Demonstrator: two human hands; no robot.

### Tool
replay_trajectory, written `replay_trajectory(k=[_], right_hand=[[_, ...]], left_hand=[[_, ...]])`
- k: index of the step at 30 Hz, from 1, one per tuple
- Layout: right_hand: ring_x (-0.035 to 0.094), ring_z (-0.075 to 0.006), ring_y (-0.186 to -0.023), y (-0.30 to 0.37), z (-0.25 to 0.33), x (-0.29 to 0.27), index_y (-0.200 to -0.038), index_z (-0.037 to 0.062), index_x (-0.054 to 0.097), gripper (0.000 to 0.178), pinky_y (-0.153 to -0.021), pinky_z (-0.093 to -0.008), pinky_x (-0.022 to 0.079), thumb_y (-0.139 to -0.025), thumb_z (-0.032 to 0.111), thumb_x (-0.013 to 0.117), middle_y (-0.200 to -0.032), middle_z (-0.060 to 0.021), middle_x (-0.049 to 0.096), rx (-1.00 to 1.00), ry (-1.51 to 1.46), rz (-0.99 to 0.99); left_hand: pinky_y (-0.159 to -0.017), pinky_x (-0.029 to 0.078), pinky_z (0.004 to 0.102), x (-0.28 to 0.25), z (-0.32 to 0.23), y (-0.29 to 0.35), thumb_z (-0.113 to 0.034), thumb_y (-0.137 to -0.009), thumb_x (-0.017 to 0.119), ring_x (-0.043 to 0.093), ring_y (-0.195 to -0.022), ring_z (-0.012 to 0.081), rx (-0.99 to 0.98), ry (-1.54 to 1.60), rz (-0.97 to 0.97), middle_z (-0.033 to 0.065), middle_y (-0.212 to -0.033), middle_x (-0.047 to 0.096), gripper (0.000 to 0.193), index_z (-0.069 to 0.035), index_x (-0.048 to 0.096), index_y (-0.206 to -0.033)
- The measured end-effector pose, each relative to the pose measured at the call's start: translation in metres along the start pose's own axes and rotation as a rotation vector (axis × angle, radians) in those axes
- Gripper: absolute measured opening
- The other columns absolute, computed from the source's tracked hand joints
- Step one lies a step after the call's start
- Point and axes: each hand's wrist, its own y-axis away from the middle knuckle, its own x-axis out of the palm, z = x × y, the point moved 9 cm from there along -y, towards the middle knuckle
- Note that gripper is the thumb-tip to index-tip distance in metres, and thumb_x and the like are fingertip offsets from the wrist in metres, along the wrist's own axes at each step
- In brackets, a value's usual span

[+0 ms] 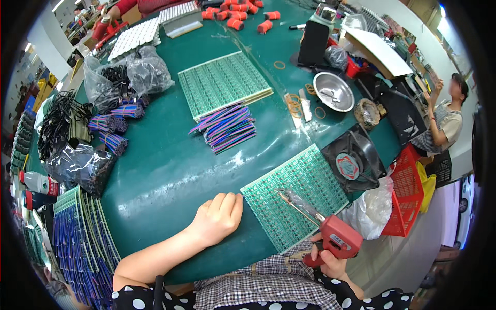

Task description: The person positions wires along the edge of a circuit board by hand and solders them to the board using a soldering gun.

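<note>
My left hand point(219, 216) is a closed fist on the green table, knuckles up, beside the left corner of a green circuit board panel point(297, 199). Whatever it may hold is hidden under the fingers. A red soldering gun point(341, 237) is gripped in my right hand point(330, 264), its long thin tip slanting up and left over the panel. Beyond, a bundle of blue, purple and black wires point(227, 129) lies against the front edge of a stack of similar panels point(225, 82).
A black fan point(354, 160) stands by the panel's right edge, with a metal bowl point(334, 92) behind it. Bagged cables point(129, 75) and wired boards point(85, 232) line the left. A red basket point(405, 194) is at right. One person sits across; another stands far right.
</note>
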Motion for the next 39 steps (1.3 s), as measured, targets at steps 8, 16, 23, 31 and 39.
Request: replay_trajectory(k=[8, 16, 23, 31, 39], right_hand=[[0.053, -0.0182, -0.064, -0.013, -0.017, 0.022, -0.125, 0.0, 0.037, 0.056, -0.056, -0.0288, 0.045, -0.08, 0.017, 0.066, -0.107, -0.0187, 0.056, 0.222, 0.102, 0.129], [0.058, -0.0091, -0.07, -0.013, -0.038, 0.016, -0.12, -0.0082, 0.044, 0.055, -0.062, -0.0222, 0.048, -0.075, 0.009, 0.07, -0.094, -0.0127, 0.063, 0.296, 0.22, 0.148], [0.059, -0.0097, -0.07, -0.012, -0.042, 0.014, -0.122, -0.0081, 0.044, 0.059, -0.064, -0.0226, 0.048, -0.073, 0.01, 0.072, -0.092, -0.0128, 0.064, 0.315, 0.214, 0.141], [0.062, -0.0118, -0.072, -0.012, -0.041, 0.011, -0.122, -0.0079, 0.045, 0.06, -0.068, -0.0247, 0.05, -0.072, 0.014, 0.072, -0.087, -0.0093, 0.065, 0.246, 0.384, 0.188], [0.062, -0.0122, -0.071, -0.011, -0.045, 0.01, -0.121, -0.0081, 0.045, 0.061, -0.067, -0.0252, 0.05, -0.072, 0.015, 0.072, -0.083, -0.0079, 0.065, 0.301, 0.385, 0.167]], left_hand=[[-0.047, 0.045, 0.0222, -0.004, -0.003, -0.005, -0.003, -0.055, 0.059, 0.055, -0.064, 0.0155, 0.077, -0.016, -0.1, 0.0074, -0.076, 0.055, 0.033, 0.006, 0.062, -0.087], [-0.051, 0.046, 0.0221, -0.002, 0.0, -0.005, -0.002, -0.056, 0.059, 0.055, -0.064, 0.016, 0.062, -0.011, -0.081, 0.0082, -0.076, 0.054, 0.033, 0.007, 0.062, -0.087], [-0.052, 0.047, 0.0212, -0.003, -0.002, -0.006, -0.003, -0.06, 0.059, 0.055, -0.065, 0.016, 0.098, -0.046, -0.067, 0.0081, -0.074, 0.054, 0.029, 0.007, 0.062, -0.086], [-0.053, 0.047, 0.0196, -0.002, -0.004, -0.006, -0.003, -0.063, 0.06, 0.055, -0.066, 0.0154, 0.123, -0.073, -0.062, 0.0078, -0.072, 0.054, 0.024, 0.007, 0.061, -0.085], [-0.05, 0.046, 0.0217, -0.002, -0.002, -0.005, -0.003, -0.059, 0.06, 0.055, -0.065, 0.0158, 0.076, -0.059, -0.068, 0.0079, -0.077, 0.054, 0.031, 0.006, 0.062, -0.089]])
